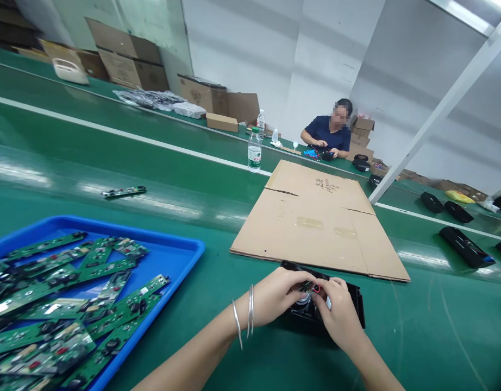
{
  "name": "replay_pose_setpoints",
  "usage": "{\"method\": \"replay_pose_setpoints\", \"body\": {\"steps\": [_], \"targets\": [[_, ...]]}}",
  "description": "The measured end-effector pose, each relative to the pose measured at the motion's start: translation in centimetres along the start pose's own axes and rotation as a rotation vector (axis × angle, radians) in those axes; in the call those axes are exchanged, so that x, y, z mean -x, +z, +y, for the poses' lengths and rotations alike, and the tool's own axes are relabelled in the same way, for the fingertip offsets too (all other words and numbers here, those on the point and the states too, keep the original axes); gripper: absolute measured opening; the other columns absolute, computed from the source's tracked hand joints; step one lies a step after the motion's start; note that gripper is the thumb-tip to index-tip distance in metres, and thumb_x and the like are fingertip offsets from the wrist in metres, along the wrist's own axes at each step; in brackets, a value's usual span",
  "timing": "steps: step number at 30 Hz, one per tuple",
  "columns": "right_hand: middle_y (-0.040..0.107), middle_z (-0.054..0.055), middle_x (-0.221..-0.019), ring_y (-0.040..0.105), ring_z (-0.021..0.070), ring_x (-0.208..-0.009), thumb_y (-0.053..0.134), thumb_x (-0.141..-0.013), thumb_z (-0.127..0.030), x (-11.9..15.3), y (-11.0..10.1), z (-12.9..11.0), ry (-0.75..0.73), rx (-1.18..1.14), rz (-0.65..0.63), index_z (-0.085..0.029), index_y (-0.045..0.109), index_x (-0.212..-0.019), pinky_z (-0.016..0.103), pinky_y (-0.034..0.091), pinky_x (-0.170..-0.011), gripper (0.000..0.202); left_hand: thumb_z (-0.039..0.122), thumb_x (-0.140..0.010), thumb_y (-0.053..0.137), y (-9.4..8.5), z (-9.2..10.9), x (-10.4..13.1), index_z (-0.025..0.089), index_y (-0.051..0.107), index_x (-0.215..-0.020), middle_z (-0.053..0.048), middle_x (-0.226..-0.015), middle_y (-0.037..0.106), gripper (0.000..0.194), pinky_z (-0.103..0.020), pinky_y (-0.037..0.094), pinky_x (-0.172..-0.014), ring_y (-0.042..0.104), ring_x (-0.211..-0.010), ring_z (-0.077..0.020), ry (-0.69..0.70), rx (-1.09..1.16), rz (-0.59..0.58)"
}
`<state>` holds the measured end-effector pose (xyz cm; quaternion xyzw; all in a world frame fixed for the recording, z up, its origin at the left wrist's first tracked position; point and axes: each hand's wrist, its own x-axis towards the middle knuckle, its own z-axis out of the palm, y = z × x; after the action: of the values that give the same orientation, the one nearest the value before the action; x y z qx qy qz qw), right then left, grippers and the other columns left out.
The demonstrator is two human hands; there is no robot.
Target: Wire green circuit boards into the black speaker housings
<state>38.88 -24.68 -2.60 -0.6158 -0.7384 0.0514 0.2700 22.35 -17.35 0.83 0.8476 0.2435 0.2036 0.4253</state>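
A black plastic speaker housing lies on the green work surface in front of me, with its inside facing up. In it shows a round silver speaker back. My left hand, with metal bangles on the wrist, reaches over the housing's left side, thumb and forefinger pinched together. What they grip is mostly hidden, though a small dark part shows near the fingertips. My right hand is closed over the middle of the housing, its fingertips on a thin red wire. The two hands' fingertips nearly meet.
A blue tray of green circuit boards stands at left; one board lies beyond it. Flattened cardboard and a water bottle lie ahead. Black speaker housings sit at right. A co-worker sits opposite.
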Motion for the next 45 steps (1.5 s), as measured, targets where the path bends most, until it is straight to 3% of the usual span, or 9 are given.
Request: {"method": "replay_pose_setpoints", "body": {"steps": [15, 21, 27, 30, 36, 41, 45], "targets": [[0.054, 0.002, -0.063, 0.050, 0.0191, -0.070, 0.041, -0.085, -0.024, 0.1, 0.6, 0.2, -0.009, -0.001, 0.024, -0.018, 0.053, -0.091, 0.031, 0.040, -0.064, 0.015, 0.017, -0.076, 0.050, 0.3, 0.0, -0.4, 0.021, 0.061, -0.090, 0.003, -0.067, 0.061, 0.018, -0.018, 0.035, -0.051, 0.049, -0.056, -0.0105, -0.036, -0.020, 0.047], [0.053, 0.001, -0.058, 0.049, 0.0189, -0.068, 0.045, -0.083, -0.025, 0.0, 0.7, 0.2, 0.116, -0.162, -0.005, -0.019, 0.055, -0.087, 0.028, 0.040, -0.060, 0.012, 0.016, -0.075, 0.049, 0.2, -0.3, -0.5, 0.020, 0.060, -0.087, 0.006, -0.056, 0.049, 0.017, -0.018, 0.031, -0.049, 0.042, -0.051, -0.0092, -0.042, 0.047, 0.056], [0.053, 0.001, -0.058, 0.049, 0.0196, -0.068, 0.045, -0.082, -0.026, 0.0, 0.8, 0.0, 0.170, -0.167, -0.009, -0.018, 0.056, -0.086, 0.029, 0.039, -0.060, 0.014, 0.016, -0.075, 0.049, 0.4, -0.5, -0.6, 0.020, 0.060, -0.088, 0.007, -0.054, 0.045, 0.018, -0.018, 0.030, -0.050, 0.038, -0.050, -0.0091, -0.040, 0.082, 0.032], [0.054, 0.000, -0.057, 0.049, 0.0192, -0.067, 0.046, -0.082, -0.025, -0.2, 0.6, 0.0, 0.223, -0.198, -0.065, -0.018, 0.057, -0.085, 0.028, 0.039, -0.059, 0.013, 0.017, -0.074, 0.049, 0.4, -0.8, -0.6, 0.020, 0.060, -0.087, 0.006, -0.057, 0.048, 0.017, -0.018, 0.032, -0.050, 0.040, -0.053, -0.0094, -0.051, 0.099, 0.026], [0.061, 0.000, -0.064, 0.051, 0.0195, -0.074, 0.056, -0.077, -0.019, -0.5, -0.1, 0.2, 0.169, -0.176, -0.091, -0.019, 0.059, -0.086, 0.032, 0.038, -0.073, 0.009, 0.020, -0.075, 0.045, 0.6, -1.2, -0.7, 0.017, 0.054, -0.092, 0.000, -0.076, 0.058, 0.019, -0.022, 0.045, -0.060, 0.054, -0.063, -0.0119, -0.177, 0.386, -0.005], [0.059, 0.000, -0.063, 0.050, 0.0191, -0.073, 0.054, -0.079, -0.019, -0.3, -0.1, -0.1, 0.172, -0.183, -0.064, -0.019, 0.057, -0.082, 0.032, 0.038, -0.071, 0.005, 0.020, -0.076, 0.046, 0.4, -0.9, -0.5, 0.019, 0.058, -0.091, 0.002, -0.065, 0.058, 0.019, -0.020, 0.038, -0.054, 0.047, -0.056, -0.0110, -0.077, 0.101, -0.001], [0.056, 0.000, -0.062, 0.049, 0.0178, -0.069, 0.053, -0.079, -0.018, -0.3, 0.1, -0.4, 0.155, -0.204, -0.061, -0.018, 0.056, -0.079, 0.030, 0.037, -0.068, 0.003, 0.019, -0.076, 0.046, 0.1, -0.3, -0.4, 0.019, 0.059, -0.090, 0.005, -0.058, 0.052, 0.019, -0.019, 0.032, -0.048, 0.040, -0.050, -0.0097, -0.036, 0.013, -0.023]]}}
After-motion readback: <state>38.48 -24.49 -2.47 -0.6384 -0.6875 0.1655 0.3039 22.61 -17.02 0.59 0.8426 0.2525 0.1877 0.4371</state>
